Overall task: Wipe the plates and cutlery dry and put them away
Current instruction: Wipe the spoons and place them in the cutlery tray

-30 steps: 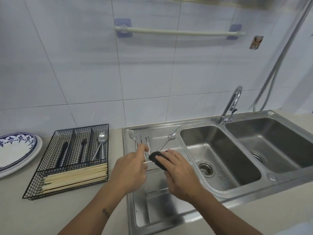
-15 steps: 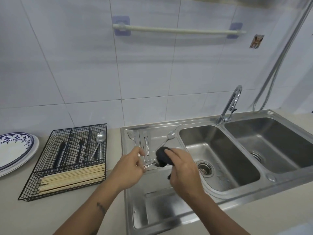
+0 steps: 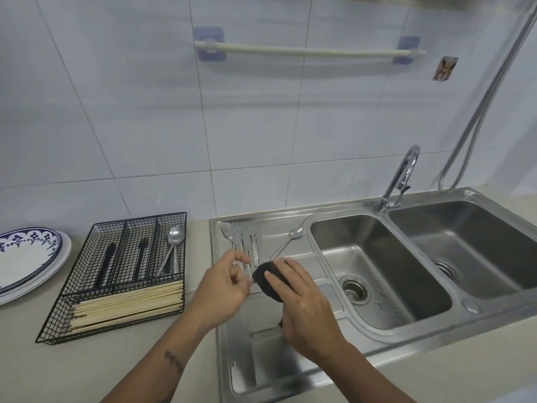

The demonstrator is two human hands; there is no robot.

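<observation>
Stainless steel fills the middle of our head view: a sink unit (image 3: 377,349) with a ribbed draining board (image 3: 279,237) on its left side and two basins to the right. Our right hand (image 3: 302,303) curls round a dark cloth (image 3: 268,282) and grips it, held over the draining board. Our left hand (image 3: 225,289) is just beside the cloth, its fingers curled and pinching a thin piece of cutlery whose other end is wrapped in the cloth; which kind it is we cannot tell, as the cloth and our fingers cover nearly all of it. On the draining board behind our hands lie several forks (image 3: 242,242) side by side, and a spoon (image 3: 286,242) set at a slant near the first basin. To the left, on the bench (image 3: 116,370), stands a black wire cutlery tray (image 3: 52,334). Its far compartments hold dark-handled pieces and metal spoons (image 3: 171,248), and its near compartment holds a bundle of chopsticks (image 3: 128,305). Further left, at the edge of the view, rests a stack of plates (image 3: 26,260), the top one white with a blue pattern round the rim. A curved tap (image 3: 399,178) rises behind the basins, and a pale rail (image 3: 308,51) is fixed to the tiled wall.
</observation>
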